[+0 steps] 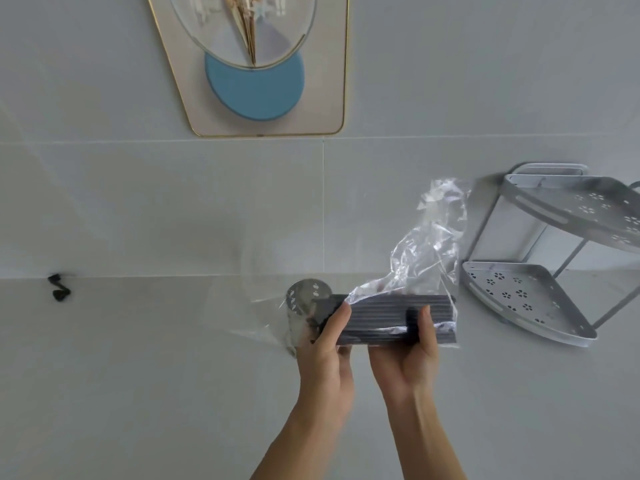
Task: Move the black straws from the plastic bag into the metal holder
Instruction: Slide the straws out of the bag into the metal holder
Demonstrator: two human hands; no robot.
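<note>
Holder: perforated round shiny metal holder, upright on pale counter, just left of the bundle.
Left hand: fingers wrapped round bundle's left end.
Straws: ribbed matte black straws, level, half-sleeved in crinkled clear plastic bag.
Right hand: clasping bundle, likely steadying for bag removal.

The metal holder stands near the tabletop's back edge, half covered by the straws. The corner rack blocks the right side. The left tabletop is free.
</note>
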